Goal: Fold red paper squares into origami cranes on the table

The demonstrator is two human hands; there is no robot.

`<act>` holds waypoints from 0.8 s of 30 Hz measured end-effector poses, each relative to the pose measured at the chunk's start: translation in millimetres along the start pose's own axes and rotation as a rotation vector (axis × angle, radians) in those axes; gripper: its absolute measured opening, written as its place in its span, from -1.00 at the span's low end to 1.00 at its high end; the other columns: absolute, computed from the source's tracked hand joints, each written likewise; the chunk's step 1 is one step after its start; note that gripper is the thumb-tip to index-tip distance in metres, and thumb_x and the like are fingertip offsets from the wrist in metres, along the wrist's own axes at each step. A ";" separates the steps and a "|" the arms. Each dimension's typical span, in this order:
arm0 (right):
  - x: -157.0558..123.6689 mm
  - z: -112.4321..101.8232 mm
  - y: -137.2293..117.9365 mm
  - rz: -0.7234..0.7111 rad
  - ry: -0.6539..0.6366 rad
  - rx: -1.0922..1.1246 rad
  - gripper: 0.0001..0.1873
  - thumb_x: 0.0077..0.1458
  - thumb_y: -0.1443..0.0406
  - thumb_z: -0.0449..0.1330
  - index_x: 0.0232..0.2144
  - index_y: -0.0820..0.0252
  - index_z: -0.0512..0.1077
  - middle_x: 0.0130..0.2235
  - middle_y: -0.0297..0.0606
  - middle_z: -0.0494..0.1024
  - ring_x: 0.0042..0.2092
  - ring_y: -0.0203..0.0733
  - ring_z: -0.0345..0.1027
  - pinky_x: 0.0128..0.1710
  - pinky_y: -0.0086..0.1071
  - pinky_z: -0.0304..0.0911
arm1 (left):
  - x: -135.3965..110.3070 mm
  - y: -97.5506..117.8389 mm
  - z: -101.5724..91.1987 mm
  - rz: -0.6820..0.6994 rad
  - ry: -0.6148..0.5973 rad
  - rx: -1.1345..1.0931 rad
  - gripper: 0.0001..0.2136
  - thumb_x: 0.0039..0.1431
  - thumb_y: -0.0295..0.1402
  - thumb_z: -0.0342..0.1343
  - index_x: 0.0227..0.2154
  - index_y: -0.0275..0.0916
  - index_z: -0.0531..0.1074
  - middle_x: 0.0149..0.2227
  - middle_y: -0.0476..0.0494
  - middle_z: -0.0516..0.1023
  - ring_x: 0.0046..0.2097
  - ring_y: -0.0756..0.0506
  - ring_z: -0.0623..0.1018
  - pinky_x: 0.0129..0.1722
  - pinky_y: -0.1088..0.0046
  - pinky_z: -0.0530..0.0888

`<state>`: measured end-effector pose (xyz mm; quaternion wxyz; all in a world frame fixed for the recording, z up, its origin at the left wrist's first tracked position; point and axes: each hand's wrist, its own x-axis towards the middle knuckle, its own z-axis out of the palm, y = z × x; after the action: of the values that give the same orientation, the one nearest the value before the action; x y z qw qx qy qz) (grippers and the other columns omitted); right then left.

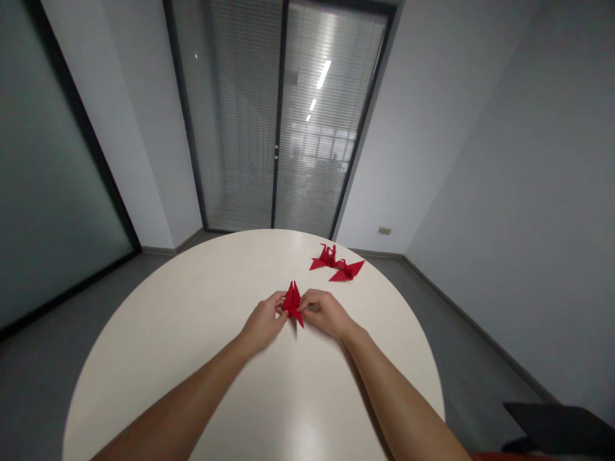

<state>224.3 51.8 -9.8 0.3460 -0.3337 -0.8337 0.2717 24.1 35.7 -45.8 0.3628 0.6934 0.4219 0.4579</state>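
Observation:
A small folded piece of red paper (293, 302) is pinched between both my hands above the middle of a round cream table (192, 333). My left hand (263, 323) grips its left side with thumb and fingers closed. My right hand (325, 312) grips its right side the same way. Two pointed tips of the paper stick up between my fingers, and one corner points down. Two finished red paper cranes (336, 262) lie side by side on the table beyond my right hand, near the far edge.
The table's far edge curves close to a glass door with closed blinds (283, 121). Grey floor surrounds the table. Something dark and flat (562, 426) sits at the lower right, off the table. A glass wall runs along the left.

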 end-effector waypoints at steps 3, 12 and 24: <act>-0.6 -1.4 0.2 -0.008 -0.012 -0.009 -0.87 0.08 0.44 0.26 -0.36 0.14 0.58 -0.26 -0.27 0.60 -0.23 -0.20 0.47 -0.20 -0.38 0.31 | 0.0 -1.4 -0.2 0.007 -0.016 -0.019 -0.64 0.11 -0.54 0.07 0.00 -0.25 0.43 -0.06 -0.23 0.62 -0.11 -0.12 0.62 -0.03 0.33 0.49; 0.2 2.6 -2.4 0.100 0.019 -0.011 -0.92 0.08 0.37 0.27 -0.31 0.20 0.54 -0.30 -0.27 0.60 -0.29 -0.22 0.44 -0.28 -0.40 0.28 | 0.0 1.6 0.2 -0.033 -0.006 -0.031 -0.63 0.09 -0.54 0.06 -0.02 -0.24 0.45 -0.07 -0.19 0.63 -0.12 -0.11 0.62 -0.07 0.37 0.50; 1.7 9.6 -1.5 0.174 0.072 0.039 -0.91 0.09 0.29 0.27 -0.33 0.21 0.49 -0.42 -0.35 0.50 -0.42 -0.29 0.31 -0.42 -0.44 0.19 | -0.1 10.9 -0.4 -0.098 0.019 -0.023 -0.87 0.14 -0.41 0.06 -0.30 -0.25 0.49 -0.31 -0.14 0.65 -0.29 -0.10 0.61 -0.27 0.43 0.47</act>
<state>215.5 50.0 -14.0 0.3574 -0.4076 -0.7832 0.3045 26.5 31.5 -36.0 0.3887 0.6634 0.4536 0.4506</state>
